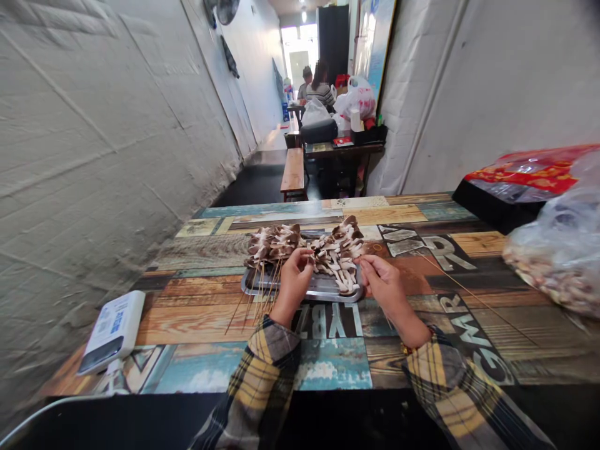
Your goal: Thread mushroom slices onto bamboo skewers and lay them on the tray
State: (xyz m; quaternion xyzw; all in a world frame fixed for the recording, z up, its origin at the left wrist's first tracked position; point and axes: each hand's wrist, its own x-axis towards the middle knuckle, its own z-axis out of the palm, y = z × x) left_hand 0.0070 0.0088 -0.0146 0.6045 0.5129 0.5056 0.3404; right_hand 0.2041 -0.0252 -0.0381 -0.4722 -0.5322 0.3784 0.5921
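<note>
The mushrooms [340, 250] sit heaped on a metal tray [328, 295] at the middle of the counter [201, 369], some laid across bamboo skewers [261, 284] whose bare ends poke out over the rim towards 7 o'clock. The left hand [294, 281] comes over the tray's edge at 6 o'clock, fingers curled and thumb near the forefinger; the right hand [387, 287] is at 4 o'clock, thumb and forefinger brought close together beside the heap. What either pinches, if anything, is too small to tell.

The likeliest trouble, I judge, is a pricked finger: a skewer point pushed through soft flesh could come out where the opposite fingertips are. Thin stems and caps may also split if pierced too near an edge or squeezed hard. The left wrist lies right beside the protruding ends, so a sideways sweep of its plaid cuff [269, 340] could catch them and drag mushrooms over the rim. Pieces piled near the 4 o'clock corner could be nudged off by the right hand.

A loose skewer [471, 292] lies on the counter towards 3 o'clock, where the right forearm could roll it away. At 8 o'clock, a tug on the white cable [117, 375] could shift the power bank [115, 325].
</note>
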